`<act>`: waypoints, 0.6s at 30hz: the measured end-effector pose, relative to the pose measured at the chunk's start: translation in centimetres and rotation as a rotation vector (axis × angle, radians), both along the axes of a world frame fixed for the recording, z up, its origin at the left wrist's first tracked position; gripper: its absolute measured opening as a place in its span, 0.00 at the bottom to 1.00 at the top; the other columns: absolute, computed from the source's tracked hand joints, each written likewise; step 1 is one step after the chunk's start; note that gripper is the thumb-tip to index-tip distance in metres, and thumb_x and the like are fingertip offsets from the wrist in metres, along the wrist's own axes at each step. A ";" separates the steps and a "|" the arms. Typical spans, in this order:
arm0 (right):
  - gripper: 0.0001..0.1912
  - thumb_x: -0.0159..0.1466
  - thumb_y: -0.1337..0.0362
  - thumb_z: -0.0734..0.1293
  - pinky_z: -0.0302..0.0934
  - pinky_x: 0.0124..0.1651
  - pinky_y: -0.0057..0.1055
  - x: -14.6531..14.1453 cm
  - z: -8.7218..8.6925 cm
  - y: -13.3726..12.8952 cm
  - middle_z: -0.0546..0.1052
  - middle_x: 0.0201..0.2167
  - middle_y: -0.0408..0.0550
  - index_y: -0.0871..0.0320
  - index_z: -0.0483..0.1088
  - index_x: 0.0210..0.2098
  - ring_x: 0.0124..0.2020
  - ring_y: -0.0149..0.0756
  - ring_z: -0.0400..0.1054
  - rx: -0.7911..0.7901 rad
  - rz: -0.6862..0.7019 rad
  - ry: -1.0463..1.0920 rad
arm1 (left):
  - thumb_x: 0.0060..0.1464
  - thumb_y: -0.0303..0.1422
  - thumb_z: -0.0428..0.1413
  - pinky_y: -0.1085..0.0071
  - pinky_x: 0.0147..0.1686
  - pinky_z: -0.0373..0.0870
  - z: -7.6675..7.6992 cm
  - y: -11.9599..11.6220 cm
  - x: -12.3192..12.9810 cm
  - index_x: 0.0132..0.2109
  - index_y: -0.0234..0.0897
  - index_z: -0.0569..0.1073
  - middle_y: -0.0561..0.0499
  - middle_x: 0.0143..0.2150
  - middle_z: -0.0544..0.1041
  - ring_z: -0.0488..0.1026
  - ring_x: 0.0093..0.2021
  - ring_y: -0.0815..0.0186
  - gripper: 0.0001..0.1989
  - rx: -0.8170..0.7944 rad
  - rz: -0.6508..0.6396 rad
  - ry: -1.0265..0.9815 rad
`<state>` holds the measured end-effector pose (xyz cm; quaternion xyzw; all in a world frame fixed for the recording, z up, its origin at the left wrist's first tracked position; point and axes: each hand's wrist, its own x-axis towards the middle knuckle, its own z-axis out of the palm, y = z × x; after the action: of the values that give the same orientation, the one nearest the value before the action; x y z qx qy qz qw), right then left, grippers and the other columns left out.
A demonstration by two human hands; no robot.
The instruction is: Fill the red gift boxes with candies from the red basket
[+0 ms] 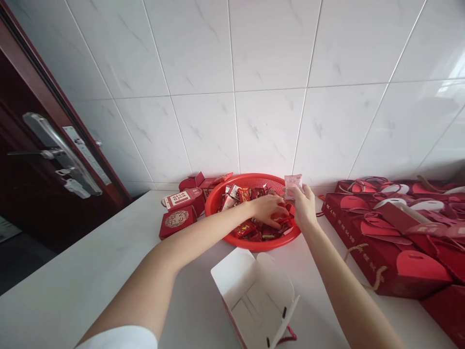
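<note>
A red plastic basket (217,228) holds many wrapped candies (244,228) in red, white and gold. My left hand (271,210) reaches over the near rim into it, fingers spread and touching the candies; no candy is visibly gripped. At the basket's right rim, my right hand (305,206) pinches a small pale pink packet (292,183) and holds it upright. In front of the basket stands an open carton (254,310), white inside, with its flaps up and a red cord on its right side. Its inside shows no contents.
Folded red gift boxes (179,220) sit left of the basket. Several red boxes (363,242) with cord handles are stacked at the right. A white tiled wall (269,131) rises behind the white tabletop (109,271). At far left is a dark door with a metal handle (61,150).
</note>
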<state>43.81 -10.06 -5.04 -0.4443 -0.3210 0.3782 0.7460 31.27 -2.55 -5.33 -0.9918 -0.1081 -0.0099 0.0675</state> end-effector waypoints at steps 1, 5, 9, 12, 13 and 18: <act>0.11 0.48 0.60 0.67 0.66 0.30 0.31 0.0 0.0 0.0 0.75 0.24 0.39 0.54 0.65 0.30 0.26 0.35 0.71 0.008 -0.007 -0.009 | 0.51 0.37 0.65 0.58 0.59 0.63 -0.1 0.4 -0.2 0.51 0.44 0.79 0.43 0.54 0.75 0.70 0.55 0.52 0.18 0.009 0.049 0.021; 0.10 0.48 0.61 0.67 0.66 0.30 0.31 -0.1 0.2 -0.1 0.75 0.24 0.40 0.54 0.65 0.29 0.27 0.35 0.71 -0.007 -0.027 -0.022 | 0.48 0.26 0.61 0.55 0.63 0.60 0.3 2.5 -2.2 0.48 0.42 0.80 0.42 0.62 0.69 0.65 0.63 0.50 0.18 0.060 0.351 -0.019; 0.09 0.48 0.62 0.67 0.65 0.29 0.30 -0.3 0.6 -0.3 0.76 0.25 0.40 0.54 0.65 0.29 0.26 0.34 0.70 -0.043 -0.028 -0.003 | 0.48 0.26 0.60 0.55 0.68 0.53 0.9 3.3 -3.3 0.45 0.42 0.82 0.44 0.66 0.66 0.60 0.68 0.50 0.16 0.046 0.450 -0.072; 0.09 0.48 0.62 0.67 0.66 0.30 0.31 -0.4 0.6 -0.3 0.75 0.25 0.40 0.54 0.64 0.29 0.26 0.34 0.70 -0.038 -0.022 0.000 | 0.50 0.34 0.63 0.53 0.68 0.52 0.8 2.2 -2.7 0.43 0.42 0.82 0.45 0.64 0.69 0.62 0.66 0.49 0.11 0.024 0.371 -0.117; 0.09 0.48 0.62 0.67 0.65 0.31 0.31 -0.3 0.6 -0.3 0.74 0.24 0.39 0.54 0.64 0.29 0.25 0.33 0.69 -0.033 -0.026 -0.001 | 0.51 0.36 0.63 0.54 0.67 0.54 0.7 1.6 -2.3 0.43 0.41 0.82 0.44 0.62 0.71 0.64 0.64 0.49 0.12 -0.001 0.308 -0.129; 0.09 0.49 0.61 0.67 0.64 0.31 0.30 -0.1 -0.2 -0.2 0.73 0.25 0.38 0.54 0.64 0.29 0.27 0.33 0.68 0.002 -0.030 -0.058 | 0.50 0.41 0.65 0.61 0.56 0.66 -0.8 -1.4 -0.3 0.52 0.44 0.80 0.44 0.53 0.74 0.70 0.54 0.53 0.22 -0.159 -0.072 0.019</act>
<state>43.69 -10.28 -5.20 -0.4590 -0.3363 0.3534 0.7425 31.01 -3.94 -6.10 -0.9973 -0.0723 0.0057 -0.0109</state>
